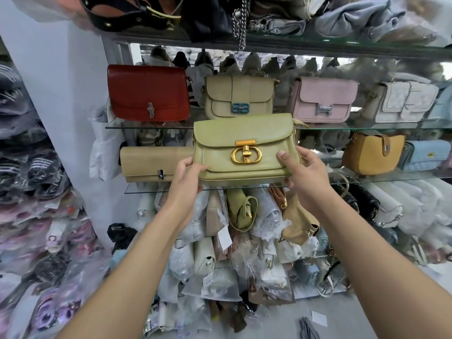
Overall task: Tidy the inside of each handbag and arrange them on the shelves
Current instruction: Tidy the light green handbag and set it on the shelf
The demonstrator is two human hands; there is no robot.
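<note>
Fingers (189,163) of the left hand (187,182) curl round the lower left corner of the green handbag (220,143), thumb on the front panel. The right hand (305,177) grips the lower right corner the same way, thumb laid across the face. Both hands are thus closed on the bag, which is upright and level, flap shut, gold clasp (245,155) facing out.

Below the wrists lies a heap of plastic-wrapped bags (266,216). The handbag itself is at the front edge of the lower glass shelf (146,188); whether its base rests on the glass I cannot tell. Just to its left a beige clutch (151,162) lies on that shelf, one end hidden behind the green bag. Well to the right sit a mustard bag (373,152) and a pale blue bag (426,155).

One shelf up and further back, a red bag (148,92), a tan bag (239,97), a pink bag (322,100) and a white bag (401,102) stand in a row, fronts outward.

The step in hand looks like shelving, not sorting (the closed flap suggests the inside is done). Next, the bag likely needs sliding back into the gap between clutch and mustard bag. It should stay square, clasp forward, without nudging the clutch. Letting go is safe only once the whole base sits on the glass.
</note>
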